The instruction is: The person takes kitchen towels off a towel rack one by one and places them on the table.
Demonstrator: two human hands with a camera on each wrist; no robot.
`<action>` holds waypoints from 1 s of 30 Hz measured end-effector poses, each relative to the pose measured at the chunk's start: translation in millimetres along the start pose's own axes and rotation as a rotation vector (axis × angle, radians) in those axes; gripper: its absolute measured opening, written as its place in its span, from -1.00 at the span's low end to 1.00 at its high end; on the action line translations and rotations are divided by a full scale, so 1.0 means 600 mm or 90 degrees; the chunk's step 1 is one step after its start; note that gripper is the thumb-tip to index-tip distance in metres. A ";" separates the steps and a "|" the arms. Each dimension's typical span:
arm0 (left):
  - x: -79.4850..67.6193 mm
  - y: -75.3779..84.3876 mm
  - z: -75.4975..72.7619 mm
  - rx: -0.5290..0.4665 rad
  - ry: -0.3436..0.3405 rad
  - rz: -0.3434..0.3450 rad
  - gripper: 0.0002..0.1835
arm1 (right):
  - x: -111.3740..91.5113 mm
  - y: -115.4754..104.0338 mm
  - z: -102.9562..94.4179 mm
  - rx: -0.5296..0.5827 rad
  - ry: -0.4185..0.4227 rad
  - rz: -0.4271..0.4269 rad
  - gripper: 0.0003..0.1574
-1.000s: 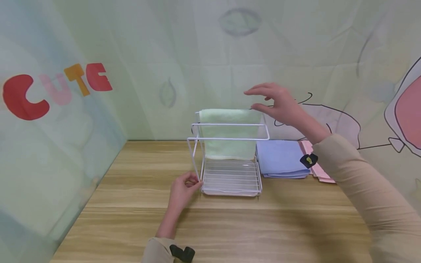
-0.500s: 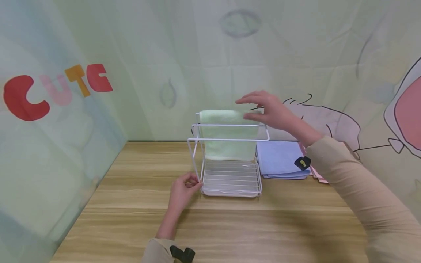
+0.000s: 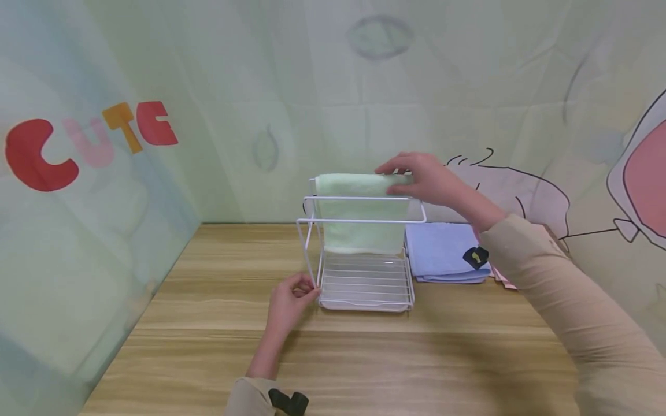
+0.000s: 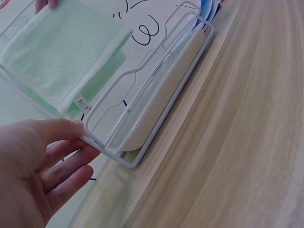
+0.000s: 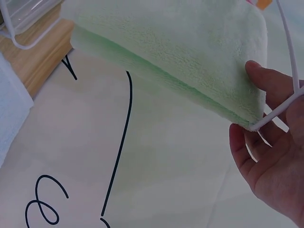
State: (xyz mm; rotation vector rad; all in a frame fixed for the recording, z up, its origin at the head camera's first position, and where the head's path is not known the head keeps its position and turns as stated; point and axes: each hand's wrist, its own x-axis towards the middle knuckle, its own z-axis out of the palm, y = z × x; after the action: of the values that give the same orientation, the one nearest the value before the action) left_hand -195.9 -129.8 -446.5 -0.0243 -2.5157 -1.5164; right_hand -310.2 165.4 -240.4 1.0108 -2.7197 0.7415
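Observation:
A white wire rack stands on the wooden table, with a clear tray in its base. Over its rear bar hangs a pale green towel, its two layers and a small printed label visible in the left wrist view. My left hand pinches the rack's front left wire near the base, thumb on one side and fingers on the other. At the towel's top right corner, my right hand holds the cloth by the bar. Its thumb lies on the near face, and the fingers are behind.
Right of the rack lies a stack of folded blue cloths, with pink cloths partly hidden behind my right sleeve. A printed curtain rises behind the wooden table and along its left side.
My right hand has come down and left from above the rack onto the towel's top right corner, its fingers closing there. The left hand and the rack have stayed put.

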 end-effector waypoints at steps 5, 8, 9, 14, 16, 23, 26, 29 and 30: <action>-0.001 0.000 -0.001 -0.006 0.002 0.018 -0.88 | 0.005 0.001 0.003 -0.011 -0.017 0.027 -0.51; -0.002 -0.002 0.000 -0.004 0.008 0.043 -0.88 | 0.006 0.001 0.003 -0.012 -0.016 0.034 -0.55; -0.002 -0.002 0.000 -0.004 0.010 0.049 -0.88 | 0.006 0.001 0.003 -0.011 -0.015 0.037 -0.57; 0.000 -0.003 0.001 -0.005 0.009 0.034 -0.88 | 0.004 0.000 0.003 -0.004 -0.006 0.049 -0.62; 0.001 -0.003 0.001 -0.009 0.005 0.015 -0.89 | 0.004 0.000 0.004 -0.003 0.003 0.048 -0.64; 0.003 -0.003 0.000 -0.002 0.003 -0.004 -0.88 | 0.000 -0.002 0.010 -0.006 0.067 0.003 -0.74; 0.003 -0.002 -0.001 0.000 0.004 0.001 -0.88 | -0.001 -0.002 0.013 -0.013 0.092 -0.014 -0.77; 0.003 -0.001 -0.002 -0.001 0.005 -0.002 -0.89 | 0.000 -0.002 0.014 -0.025 0.116 -0.033 -0.79; 0.003 0.000 -0.002 -0.001 0.004 0.000 -0.89 | 0.000 -0.002 0.013 -0.031 0.123 -0.038 -0.79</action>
State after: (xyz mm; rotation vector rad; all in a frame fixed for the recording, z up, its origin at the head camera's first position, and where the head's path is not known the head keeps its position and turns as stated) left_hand -197.7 -131.3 -445.7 -0.0188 -2.5091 -1.5171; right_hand -309.2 160.5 -246.7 0.9524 -2.5205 0.7199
